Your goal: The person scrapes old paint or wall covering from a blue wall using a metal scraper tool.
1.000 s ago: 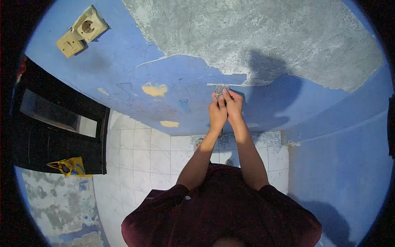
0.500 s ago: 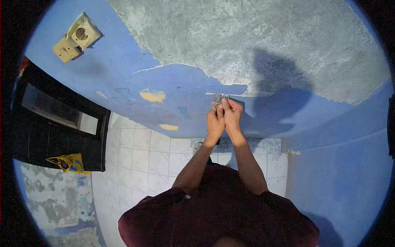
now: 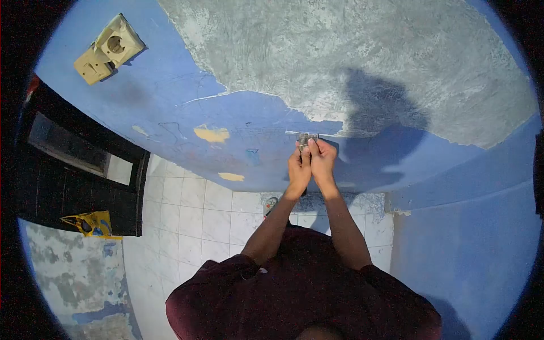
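Side by side near the wall, my left hand [image 3: 298, 168] and my right hand [image 3: 323, 161] are both closed on a small, flat, greyish scraper-like piece [image 3: 306, 139]. Its far edge is at the blue painted wall [image 3: 255, 116], just below a thin whitish line. Both thumbs press on its near face, and the fingers behind are partly hidden. Beyond my hands, the blue paint ends in a ragged edge against a bare grey patch [image 3: 294, 51].
A socket and switch [image 3: 107, 51] are on the wall at upper left. A black cabinet-like piece [image 3: 73, 187] with a yellow bag [image 3: 93, 224] stands left. White tiles [image 3: 190, 218] cover the floor; a small container-like object [image 3: 271, 205] lies by my left forearm. Another blue wall [image 3: 470, 243] is at right.
The view has shifted slightly. Both hands still hold the small piece at nearly the same place on the wall.
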Demonstrator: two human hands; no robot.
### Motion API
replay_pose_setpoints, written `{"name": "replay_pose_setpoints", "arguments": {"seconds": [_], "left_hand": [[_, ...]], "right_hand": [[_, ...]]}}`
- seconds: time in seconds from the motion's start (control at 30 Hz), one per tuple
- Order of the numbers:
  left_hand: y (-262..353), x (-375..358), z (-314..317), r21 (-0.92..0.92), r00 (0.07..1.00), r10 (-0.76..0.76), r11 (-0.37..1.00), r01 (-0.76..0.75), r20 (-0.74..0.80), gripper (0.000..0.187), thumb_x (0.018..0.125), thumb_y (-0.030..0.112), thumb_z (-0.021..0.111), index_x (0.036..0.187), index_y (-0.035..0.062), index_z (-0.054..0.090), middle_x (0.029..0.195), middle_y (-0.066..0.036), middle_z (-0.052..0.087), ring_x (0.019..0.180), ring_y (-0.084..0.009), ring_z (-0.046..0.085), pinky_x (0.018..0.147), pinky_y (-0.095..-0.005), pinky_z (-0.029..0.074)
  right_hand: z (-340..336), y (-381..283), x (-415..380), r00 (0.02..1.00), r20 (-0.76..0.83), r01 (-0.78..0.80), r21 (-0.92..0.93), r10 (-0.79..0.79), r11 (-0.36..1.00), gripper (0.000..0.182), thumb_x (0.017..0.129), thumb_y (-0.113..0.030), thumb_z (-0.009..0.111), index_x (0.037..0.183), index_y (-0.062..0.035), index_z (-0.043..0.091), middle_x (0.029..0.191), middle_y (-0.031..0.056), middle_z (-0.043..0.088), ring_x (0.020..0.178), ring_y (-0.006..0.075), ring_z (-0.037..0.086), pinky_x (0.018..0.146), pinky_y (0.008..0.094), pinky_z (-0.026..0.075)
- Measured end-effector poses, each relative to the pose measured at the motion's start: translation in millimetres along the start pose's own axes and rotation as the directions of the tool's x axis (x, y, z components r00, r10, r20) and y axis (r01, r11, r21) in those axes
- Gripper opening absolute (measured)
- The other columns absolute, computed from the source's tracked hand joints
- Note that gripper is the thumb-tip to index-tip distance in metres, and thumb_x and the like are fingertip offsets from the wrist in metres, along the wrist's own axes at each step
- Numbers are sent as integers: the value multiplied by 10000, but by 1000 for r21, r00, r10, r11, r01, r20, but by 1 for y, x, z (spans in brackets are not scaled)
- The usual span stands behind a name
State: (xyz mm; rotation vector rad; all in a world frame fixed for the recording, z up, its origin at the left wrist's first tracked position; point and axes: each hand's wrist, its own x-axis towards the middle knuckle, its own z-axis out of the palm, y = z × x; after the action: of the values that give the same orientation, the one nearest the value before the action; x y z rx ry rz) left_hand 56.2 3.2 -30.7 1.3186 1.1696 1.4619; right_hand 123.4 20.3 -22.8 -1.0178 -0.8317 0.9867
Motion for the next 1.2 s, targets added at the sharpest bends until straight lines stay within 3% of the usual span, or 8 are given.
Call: {"name": "replay_pose_setpoints", "arguments": {"seconds": [0.23, 0.3, 0.4, 0.5, 0.93, 1.0, 1.1, 1.2], "left_hand": [[5, 15, -32, 232, 996, 29, 972, -48, 83, 329, 992, 292, 495, 878, 2, 597, 613, 4, 494, 583, -84, 451, 513, -282, 381], [10, 21, -45, 351, 994, 60, 932, -90, 97, 326, 982, 301, 503, 865, 10, 591, 578, -67, 526, 527, -162, 527, 501, -334, 406], [17, 30, -56, 552, 971, 150, 802, -229, 184, 278, 963, 273, 507, 861, 23, 569, 645, -259, 598, 637, -476, 588, 543, -535, 450], [30, 29, -61, 622, 962, 166, 736, -269, 219, 286, 963, 281, 507, 862, 21, 571, 629, -259, 594, 606, -468, 591, 533, -531, 453], [73, 39, -51, 781, 908, 182, 464, -418, 377, 284, 959, 302, 509, 877, 40, 584, 620, -243, 603, 592, -455, 601, 532, -535, 461], [81, 31, -39, 796, 902, 161, 426, -430, 401, 290, 960, 309, 507, 881, 42, 587, 628, -248, 607, 607, -454, 608, 537, -538, 464], [64, 21, -37, 751, 924, 197, 539, -382, 328, 302, 959, 294, 511, 857, 18, 579, 618, -255, 594, 558, -442, 601, 503, -501, 464], [40, 9, -32, 522, 948, 219, 794, -311, 231, 339, 962, 297, 516, 805, 0, 563, 553, -193, 579, 439, -331, 573, 437, -417, 443]], "right_hand": [[-48, 9, 9, 981, 178, 131, -352, -71, 927, 267, 872, -218, 685, 791, 33, 641, 593, -16, 466, 571, 67, 367, 506, 294, 317], [-66, 14, 3, 975, 214, 17, -338, 60, 941, 237, 857, -202, 704, 846, 31, 659, 671, 12, 563, 617, 81, 472, 556, 282, 397], [-75, 3, -12, 984, 170, 2, -337, 58, 942, 228, 839, -174, 724, 944, 21, 676, 820, 63, 670, 753, 117, 608, 669, 271, 485], [-83, 1, -16, 971, 230, 31, -382, 62, 924, 247, 856, -135, 702, 1057, 7, 677, 991, 84, 700, 895, 143, 650, 782, 268, 516], [-80, -4, -45, 957, 281, 48, -384, 67, 922, 207, 877, -126, 672, 1030, 13, 683, 922, 78, 706, 859, 150, 655, 764, 277, 508], [-85, -5, -45, 922, 243, -213, -330, 301, 920, 217, 858, -108, 660, 1046, -1, 678, 919, 95, 708, 873, 174, 673, 768, 302, 518], [-85, -9, -48, 965, 263, 120, -491, 15, 863, 241, 882, -117, 625, 1092, -3, 662, 969, 114, 703, 937, 187, 667, 785, 300, 514], [-81, 5, -44, 983, 176, 117, -376, -53, 919, 275, 904, -163, 621, 1120, 5, 648, 952, 88, 689, 885, 151, 640, 745, 287, 499]]}}
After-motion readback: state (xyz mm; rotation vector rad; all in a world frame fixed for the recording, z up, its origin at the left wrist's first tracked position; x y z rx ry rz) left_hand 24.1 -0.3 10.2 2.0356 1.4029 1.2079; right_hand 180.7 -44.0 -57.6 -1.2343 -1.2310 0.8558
